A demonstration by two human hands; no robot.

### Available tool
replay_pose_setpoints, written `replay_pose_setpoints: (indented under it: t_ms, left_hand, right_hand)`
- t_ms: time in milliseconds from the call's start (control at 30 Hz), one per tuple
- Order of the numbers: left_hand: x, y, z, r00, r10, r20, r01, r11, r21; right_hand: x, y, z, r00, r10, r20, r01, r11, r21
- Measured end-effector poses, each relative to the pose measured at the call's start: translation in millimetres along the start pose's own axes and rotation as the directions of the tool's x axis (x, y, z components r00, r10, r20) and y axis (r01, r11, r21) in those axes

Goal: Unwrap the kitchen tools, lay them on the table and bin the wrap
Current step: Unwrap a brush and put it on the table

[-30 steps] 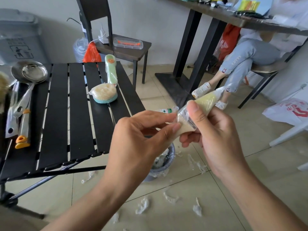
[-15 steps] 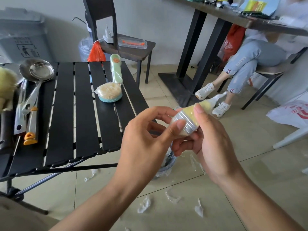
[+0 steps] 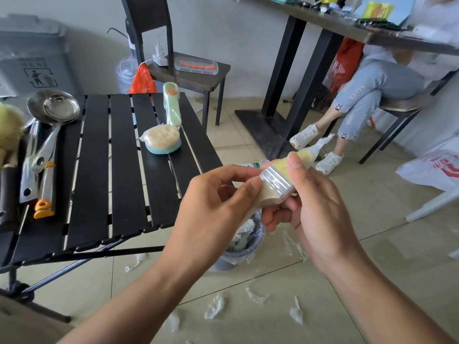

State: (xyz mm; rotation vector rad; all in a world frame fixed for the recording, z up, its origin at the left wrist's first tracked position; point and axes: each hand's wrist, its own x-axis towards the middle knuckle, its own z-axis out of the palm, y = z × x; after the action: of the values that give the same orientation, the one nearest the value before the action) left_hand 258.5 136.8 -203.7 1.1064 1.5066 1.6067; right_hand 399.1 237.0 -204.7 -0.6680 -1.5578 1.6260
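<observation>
Head view: both hands are raised in front of the body, above the floor just off the table's near right corner. The brush [image 3: 278,181], a small flat one with a metal band, is in clear wrap [image 3: 320,144] that ends in a twisted tail at its far tip. The left hand [image 3: 218,207] pinches the pale near end between thumb and forefinger. The right hand [image 3: 320,214] grips the middle, thumb laid across the top and fingers curled underneath. Through the film it is hard to say which end carries the bristles. Directly below the hands a small bin [image 3: 239,255] stands on the tiles with crumpled film inside. Loose scraps [image 3: 216,306] of film lie on the floor around it. On the black slatted table [image 3: 124,175] a green-handled scrubber [image 3: 167,131] lies near the far right edge, its round head covered in film. At the left end lie two steel ladles [image 3: 58,109] and an orange-tipped tool [image 3: 44,207], side by side. A second person [image 3: 372,95] sits at a desk, far right.
</observation>
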Motion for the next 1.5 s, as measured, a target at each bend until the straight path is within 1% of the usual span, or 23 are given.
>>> replay_pose_setpoints:
  t_ms: [67, 133, 200, 233, 400, 500, 600, 733, 833, 1000, 1100, 1167, 1233, 1333, 1500]
  left_hand:
    - [-0.4, 1.4, -1.1, 0.993, 0.013, 0.119, -0.016, 1.000, 0.020]
    - [0.2, 0.7, -3.0, 0.987, 0.034, 0.159, -0.046, 0.996, 0.076]
    - [0.7, 1.9, -4.9, 0.986, 0.067, 0.151, -0.091, 0.984, 0.154]
    - [0.5, 3.2, -5.7, 0.987, 0.073, 0.144, -0.095, 0.983, 0.160]
    - [-0.4, 3.6, -6.5, 0.986, 0.087, 0.142, -0.109, 0.983, 0.149]
    - [-0.3, 0.6, -7.0, 0.985, 0.099, 0.141, -0.119, 0.983, 0.138]
    - [0.2, -1.7, -6.4, 0.987, 0.099, 0.128, -0.117, 0.983, 0.142]
    - [1.0, -0.8, -5.5, 0.989, 0.137, 0.045, -0.143, 0.976, 0.167]
    - [2.6, -0.1, -6.2, 0.980, 0.192, -0.041, -0.178, 0.958, 0.226]
    - [-0.6, 1.9, -4.5, 0.957, 0.280, -0.080, -0.236, 0.907, 0.349]
    - [0.0, 0.0, -5.2, 0.946, 0.307, -0.105, -0.248, 0.892, 0.377]
    - [1.2, -1.3, -7.1, 0.943, 0.309, -0.124, -0.244, 0.894, 0.375]
    - [2.6, -2.2, -9.0, 0.939, 0.314, -0.138, -0.243, 0.893, 0.378]
    - [3.9, -2.9, -11.7, 0.924, 0.355, -0.144, -0.263, 0.861, 0.435]
    - [3.4, -0.6, -14.9, 0.888, 0.440, -0.131, -0.303, 0.776, 0.554]
  right_hand:
    - [2.9, -0.8, -4.5, 0.997, -0.017, -0.078, 0.017, 1.000, -0.011]
    - [5.8, -3.7, -11.7, 0.986, -0.065, -0.155, 0.059, 0.997, -0.046]
    - [8.3, -7.9, -20.5, 0.971, -0.118, -0.209, 0.104, 0.991, -0.079]
    - [9.6, -10.1, -24.7, 0.964, -0.137, -0.228, 0.120, 0.989, -0.089]
    - [12.7, -17.6, -39.8, 0.945, -0.194, -0.265, 0.173, 0.980, -0.103]
    - [14.3, -20.2, -45.7, 0.937, -0.199, -0.288, 0.178, 0.979, -0.095]
    - [16.0, -23.8, -50.7, 0.928, -0.211, -0.307, 0.180, 0.976, -0.125]
    - [17.5, -27.7, -56.7, 0.925, -0.213, -0.316, 0.175, 0.974, -0.144]
    - [18.1, -27.9, -58.7, 0.926, -0.203, -0.318, 0.167, 0.977, -0.135]
    - [19.9, -26.7, -58.9, 0.932, -0.194, -0.305, 0.167, 0.980, -0.112]
    - [19.6, -29.1, -60.0, 0.951, -0.179, -0.250, 0.164, 0.983, -0.081]
    - [18.4, -31.5, -62.1, 0.974, -0.155, -0.168, 0.148, 0.988, -0.049]
    - [17.1, -32.2, -64.1, 0.985, -0.140, -0.100, 0.136, 0.989, -0.054]
    - [16.9, -29.9, -66.3, 0.983, -0.146, -0.109, 0.135, 0.985, -0.105]
    - [17.3, -29.8, -67.9, 0.964, -0.234, -0.125, 0.185, 0.931, -0.315]
